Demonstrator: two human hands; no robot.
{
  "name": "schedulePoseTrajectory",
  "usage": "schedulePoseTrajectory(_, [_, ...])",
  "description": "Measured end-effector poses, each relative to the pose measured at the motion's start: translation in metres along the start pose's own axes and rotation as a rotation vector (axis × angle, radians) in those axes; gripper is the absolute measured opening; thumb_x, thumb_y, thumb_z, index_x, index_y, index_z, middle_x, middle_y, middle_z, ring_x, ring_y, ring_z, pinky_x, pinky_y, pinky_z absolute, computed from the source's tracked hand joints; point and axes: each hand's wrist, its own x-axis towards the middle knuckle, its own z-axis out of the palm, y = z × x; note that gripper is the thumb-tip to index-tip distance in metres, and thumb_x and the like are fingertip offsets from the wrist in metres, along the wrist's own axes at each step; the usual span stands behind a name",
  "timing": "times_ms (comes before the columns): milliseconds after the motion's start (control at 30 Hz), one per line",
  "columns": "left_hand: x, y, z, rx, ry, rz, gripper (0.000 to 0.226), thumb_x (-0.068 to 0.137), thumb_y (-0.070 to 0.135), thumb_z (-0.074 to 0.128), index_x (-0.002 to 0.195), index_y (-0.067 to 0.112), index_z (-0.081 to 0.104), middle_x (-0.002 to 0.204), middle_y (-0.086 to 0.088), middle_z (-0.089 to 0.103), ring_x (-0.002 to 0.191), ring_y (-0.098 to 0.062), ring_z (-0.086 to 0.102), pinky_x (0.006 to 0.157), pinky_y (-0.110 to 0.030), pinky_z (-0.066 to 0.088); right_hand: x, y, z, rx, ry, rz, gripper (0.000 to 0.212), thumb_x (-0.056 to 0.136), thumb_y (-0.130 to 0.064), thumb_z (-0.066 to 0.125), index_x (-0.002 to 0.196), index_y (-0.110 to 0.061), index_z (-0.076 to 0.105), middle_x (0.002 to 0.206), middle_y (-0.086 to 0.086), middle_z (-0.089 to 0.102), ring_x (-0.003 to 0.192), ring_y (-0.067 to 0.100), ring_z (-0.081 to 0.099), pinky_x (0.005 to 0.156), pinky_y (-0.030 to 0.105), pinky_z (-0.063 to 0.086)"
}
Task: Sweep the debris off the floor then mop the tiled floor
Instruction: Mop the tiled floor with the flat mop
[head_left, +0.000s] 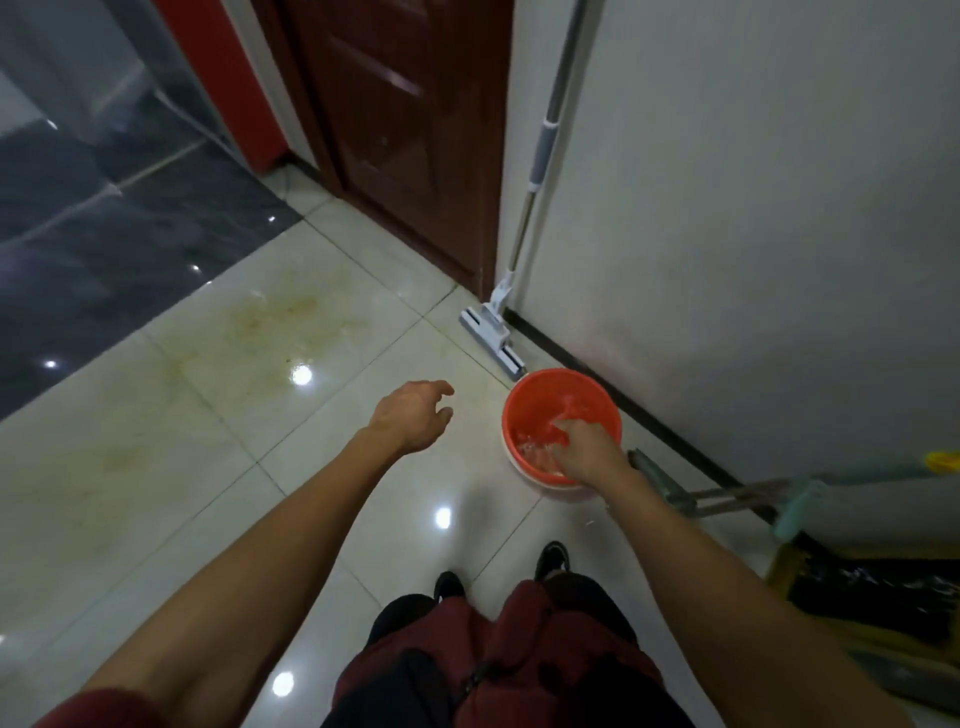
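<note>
You stand on the tiled floor (322, 467) with the bucket (540, 395) ahead and to your right, close to the wall (753, 234). Your right hand (584, 449) reaches down inside the bucket, in the water (537, 452). Your left hand (415, 415) hangs above the floor, left of the bucket and apart from it. Just behind the bucket the mop (524, 218) stands, its head on the floor and its pole leaning up along the wall's corner. The door (405, 130) lies left of the mop. Right of the bucket, the broom (727, 496) lies on the floor along the wall's foot, with the dustpan (857, 603) nearer you.
</note>
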Motion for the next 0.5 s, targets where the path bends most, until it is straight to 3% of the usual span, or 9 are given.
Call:
schedulePoseTrajectory(167, [0.025, -0.041, -0.023, -0.135, 0.044, -0.089, 0.04, 0.102, 0.036, 0.054, 0.141, 0.026, 0.056, 0.135, 0.0, 0.064, 0.118, -0.023, 0.061, 0.099, -0.039, 0.05, 0.039, -0.048, -0.024, -0.04, -0.009, -0.039, 0.042, 0.097, -0.027, 0.057, 0.138, -0.016, 0.058, 0.122, 0.011, 0.07, 0.111, 0.03, 0.064, 0.099, 0.04, 0.047])
schedulePoseTrajectory(367, [0.099, -0.057, -0.054, -0.172, 0.027, -0.152, 0.039, 0.102, 0.035, 0.055, 0.14, 0.026, 0.057, 0.132, 0.0, 0.066, 0.117, -0.021, 0.062, 0.098, -0.037, 0.051, 0.106, -0.074, -0.067, 0.018, 0.039, -0.027, 0.043, 0.095, -0.03, 0.055, 0.137, -0.021, 0.059, 0.131, 0.009, 0.064, 0.12, 0.03, 0.059, 0.101, 0.041, 0.046])
schedulePoseTrajectory(500, [0.155, -0.047, -0.081, -0.157, 0.022, -0.131, 0.038, 0.102, 0.036, 0.055, 0.138, 0.026, 0.058, 0.129, 0.0, 0.068, 0.116, -0.022, 0.061, 0.1, -0.04, 0.052, 0.146, -0.088, -0.107, 0.089, 0.065, -0.033, 0.039, 0.094, -0.022, 0.058, 0.132, -0.012, 0.062, 0.129, 0.015, 0.064, 0.116, 0.031, 0.061, 0.099, 0.036, 0.046])
